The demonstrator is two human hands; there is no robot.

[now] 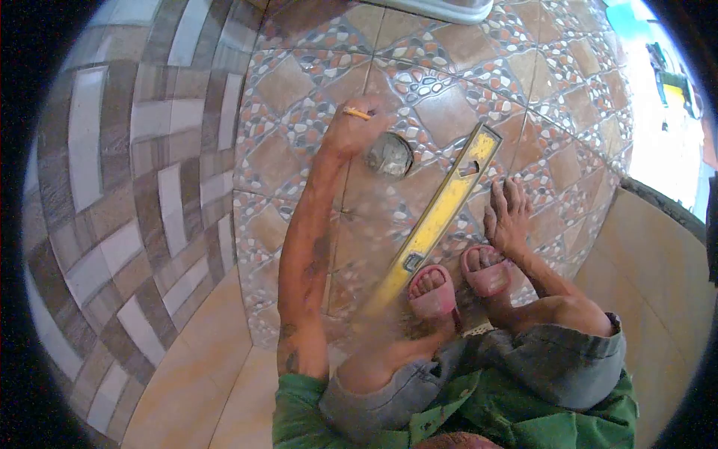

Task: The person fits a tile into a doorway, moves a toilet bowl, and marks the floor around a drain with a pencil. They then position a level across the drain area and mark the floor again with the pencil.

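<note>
My left hand [357, 129] is closed in a fist low over the patterned floor tiles [441, 112]. A short, thin yellow-orange stick [357, 114] shows across its fingers; its exact kind is hard to make out. Just beside this hand, a round hole [390, 156] is cut in the tile, with grey, rough material inside. My right hand [510, 213] is stretched toward the floor with its fingers spread and nothing in them. Between my two hands a yellow spirit level [441, 213] lies diagonally on the tiles; its near end is blurred.
My feet in pink sandals [432, 292] are close to the level's near part. A wall of brown and white tiles [142, 187] rises on the left. A white rounded base [449, 9] stands at the far edge. Bright light enters at the right, past a sill [664, 200].
</note>
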